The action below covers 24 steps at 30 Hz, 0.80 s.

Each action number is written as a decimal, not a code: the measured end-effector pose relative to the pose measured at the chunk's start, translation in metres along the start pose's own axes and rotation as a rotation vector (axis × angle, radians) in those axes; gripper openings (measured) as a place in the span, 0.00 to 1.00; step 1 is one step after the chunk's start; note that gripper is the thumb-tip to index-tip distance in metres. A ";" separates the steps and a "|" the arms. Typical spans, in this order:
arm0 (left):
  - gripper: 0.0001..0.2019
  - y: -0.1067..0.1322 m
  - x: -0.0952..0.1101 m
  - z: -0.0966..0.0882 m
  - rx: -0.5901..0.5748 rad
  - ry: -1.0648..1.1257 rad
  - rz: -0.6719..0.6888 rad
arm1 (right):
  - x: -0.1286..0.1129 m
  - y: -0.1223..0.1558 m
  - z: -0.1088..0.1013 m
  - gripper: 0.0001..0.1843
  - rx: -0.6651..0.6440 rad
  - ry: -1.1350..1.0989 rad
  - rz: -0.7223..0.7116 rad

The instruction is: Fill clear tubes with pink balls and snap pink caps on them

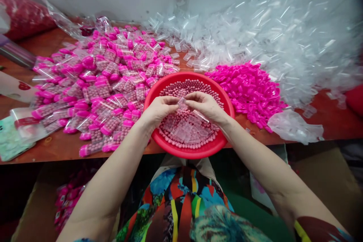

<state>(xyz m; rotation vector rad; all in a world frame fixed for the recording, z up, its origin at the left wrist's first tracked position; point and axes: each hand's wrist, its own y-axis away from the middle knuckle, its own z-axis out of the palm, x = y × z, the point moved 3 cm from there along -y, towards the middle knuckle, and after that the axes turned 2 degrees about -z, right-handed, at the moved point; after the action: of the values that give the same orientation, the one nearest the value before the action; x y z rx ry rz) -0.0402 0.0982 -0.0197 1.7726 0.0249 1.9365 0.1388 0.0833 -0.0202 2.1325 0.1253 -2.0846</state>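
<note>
Over a red basin [150, 128], my left hand [160, 110] and my right hand [208, 109] meet, fingertips pinched from both sides on a small clear plastic case [182, 102]. The fingers partly cover it, and whether it holds anything is hard to make out. Below them the basin contains many small pink beads [195, 85]. More clear cases [187, 130] lie on the beads in the near half of the basin.
Bead-filled cases with pink caps [110, 87] are heaped on the left of the table [334, 121]. Loose pink caps [249, 90] and a large pile of clear cases [255, 38] lie right. A plastic bag [296, 126] and a phone-like object [14, 140] sit near the front edge.
</note>
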 end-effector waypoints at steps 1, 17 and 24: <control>0.17 0.001 0.000 0.002 0.005 0.048 -0.009 | 0.000 0.002 -0.001 0.16 0.021 -0.082 0.028; 0.09 0.017 -0.021 0.025 0.031 0.196 -0.081 | -0.013 0.039 0.027 0.23 -0.128 0.587 -0.300; 0.08 0.023 -0.009 -0.002 0.416 0.052 0.296 | 0.003 0.000 0.018 0.20 -0.150 1.067 -0.217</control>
<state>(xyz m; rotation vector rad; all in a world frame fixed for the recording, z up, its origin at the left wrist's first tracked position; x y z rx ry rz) -0.0496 0.0755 -0.0204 2.0845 0.2081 2.3201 0.1216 0.0805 -0.0230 2.9403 0.6136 -0.7344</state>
